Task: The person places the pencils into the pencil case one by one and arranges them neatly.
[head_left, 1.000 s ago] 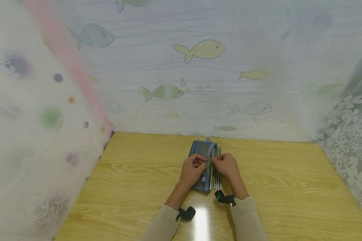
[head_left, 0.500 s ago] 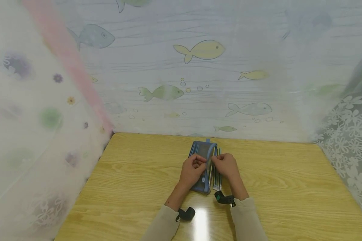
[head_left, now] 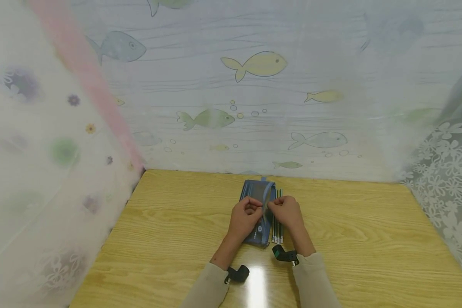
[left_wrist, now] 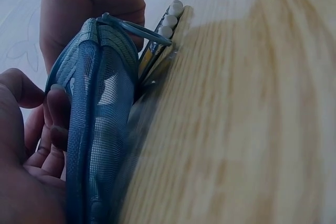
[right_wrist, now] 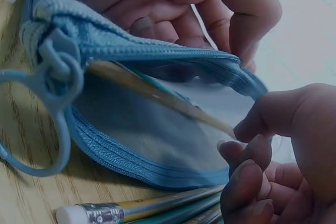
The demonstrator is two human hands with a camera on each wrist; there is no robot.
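A blue mesh pencil pouch (head_left: 259, 187) lies on the table with its zipper undone. My left hand (head_left: 245, 218) pinches the edge of its opening between thumb and finger. My right hand (head_left: 288, 211) pinches a pencil (right_wrist: 157, 95), which lies slantwise within the pouch mouth in the right wrist view. Beside that pencil a teal strip shows inside the pouch. Several more pencils (head_left: 277, 233) with white erasers lie side by side on the table, just right of the pouch. A ring-shaped zipper pull (right_wrist: 63, 124) hangs at the pouch's near end.
The wood-grain table (head_left: 369, 231) extends to both sides of the hands. Behind it hangs a pale curtain (head_left: 200, 94) printed with fish, and a flowered one (head_left: 34, 171) borders the left. A black wrist camera (head_left: 238, 273) sits at the left sleeve.
My right hand has shifted slightly left, bringing the pencil from beside the pouch into its opening. The left hand keeps its grip on the edge, almost still.
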